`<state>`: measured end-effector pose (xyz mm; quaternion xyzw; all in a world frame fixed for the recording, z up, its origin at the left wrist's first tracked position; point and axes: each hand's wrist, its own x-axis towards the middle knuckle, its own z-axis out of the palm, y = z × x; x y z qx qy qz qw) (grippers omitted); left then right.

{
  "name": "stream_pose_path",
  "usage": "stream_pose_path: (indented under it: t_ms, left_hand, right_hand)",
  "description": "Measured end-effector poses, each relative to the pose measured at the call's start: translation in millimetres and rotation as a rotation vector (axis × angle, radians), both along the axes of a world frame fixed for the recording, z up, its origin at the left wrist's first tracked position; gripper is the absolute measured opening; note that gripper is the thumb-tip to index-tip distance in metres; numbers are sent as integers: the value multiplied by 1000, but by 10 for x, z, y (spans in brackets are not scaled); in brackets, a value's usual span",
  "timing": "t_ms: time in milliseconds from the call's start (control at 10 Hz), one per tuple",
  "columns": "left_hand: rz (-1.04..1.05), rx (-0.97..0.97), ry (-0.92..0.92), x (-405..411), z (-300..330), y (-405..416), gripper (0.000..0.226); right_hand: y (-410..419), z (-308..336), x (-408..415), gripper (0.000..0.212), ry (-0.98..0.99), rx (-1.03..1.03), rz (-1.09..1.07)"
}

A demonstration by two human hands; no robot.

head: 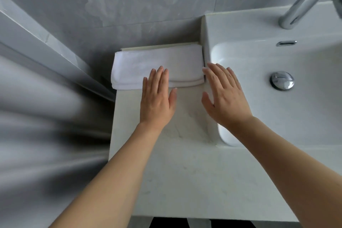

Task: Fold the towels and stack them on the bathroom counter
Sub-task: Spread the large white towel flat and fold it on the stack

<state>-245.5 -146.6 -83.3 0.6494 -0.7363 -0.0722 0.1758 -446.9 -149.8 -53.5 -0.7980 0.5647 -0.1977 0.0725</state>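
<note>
A folded white towel (148, 63) lies flat at the back of the pale marble counter (181, 172), its right end against the side of the basin. My left hand (157, 98) is flat with straight fingers, and its fingertips lie over the towel's front edge. Over the basin's left rim is my right hand (224, 96), also flat with straight fingers, just right of the towel's right end; I cannot tell whether it touches anything. Neither hand holds anything.
A white basin (296, 98) with a chrome drain plug (282, 80) fills the right side, and a chrome tap (303, 2) stands at its back. Grey tiled wall rises behind. The counter's left edge drops off beside a grey frame (46, 46).
</note>
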Motion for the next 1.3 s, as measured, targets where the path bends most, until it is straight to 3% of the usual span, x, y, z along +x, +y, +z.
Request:
stream_pose_path:
  t_ms: [200,400,600,1100,1300]
  left_hand:
    - [0,-66,89,-897,183,469,54]
    - [-37,-65,47,-1472,98,720,57]
    - [-89,-89,-31,-1896,26,729,58]
    - [-60,-81,44,-3460,-57,988,57]
    - [-144,-80,78,-4006,-64,878,57]
  right_hand:
    - [506,-60,-803,53,7,2,-49]
    - [717,-125,-1327,54,30,-3,-126]
    - [774,-186,-1748,53,-35,3,-185]
    - [1084,-178,-3297,51,-71,-58,-175]
    - [1019,-191,-3762,51,-78,-137,-237]
